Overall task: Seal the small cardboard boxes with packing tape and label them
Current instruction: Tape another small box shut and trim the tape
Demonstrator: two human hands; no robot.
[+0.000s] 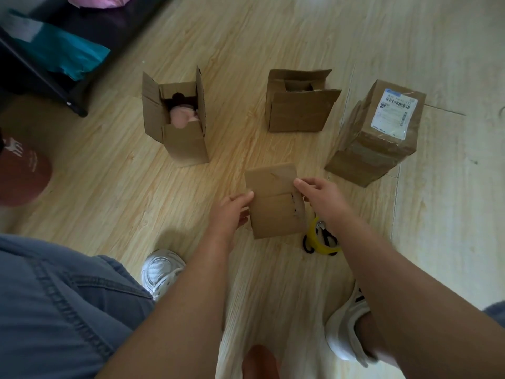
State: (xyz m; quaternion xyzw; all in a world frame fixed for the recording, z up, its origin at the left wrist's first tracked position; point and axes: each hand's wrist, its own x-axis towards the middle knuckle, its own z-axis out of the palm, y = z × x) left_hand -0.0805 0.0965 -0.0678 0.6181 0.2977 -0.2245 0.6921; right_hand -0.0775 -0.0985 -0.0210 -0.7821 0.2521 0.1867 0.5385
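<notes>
A small cardboard box (273, 203) stands on the wood floor in front of me, its top flaps folded down. My left hand (235, 212) grips its left edge, thumb on top and fingers down the side. My right hand (319, 195) holds the right edge, thumb lying on the top flap. A roll of yellowish packing tape (323, 240) and black-handled scissors (308, 246) lie just right of the box, partly hidden by my right wrist. Behind stand an open box with something pink inside (177, 124), a box with its flaps up (297, 108), and a taped box bearing a white label (379, 135).
Dark furniture (54, 86) with a teal bag (62, 53) fills the top left corner. A brown cap (21, 176) lies at the left edge. My white shoes (161, 269) and denim-clad knee are close below the box.
</notes>
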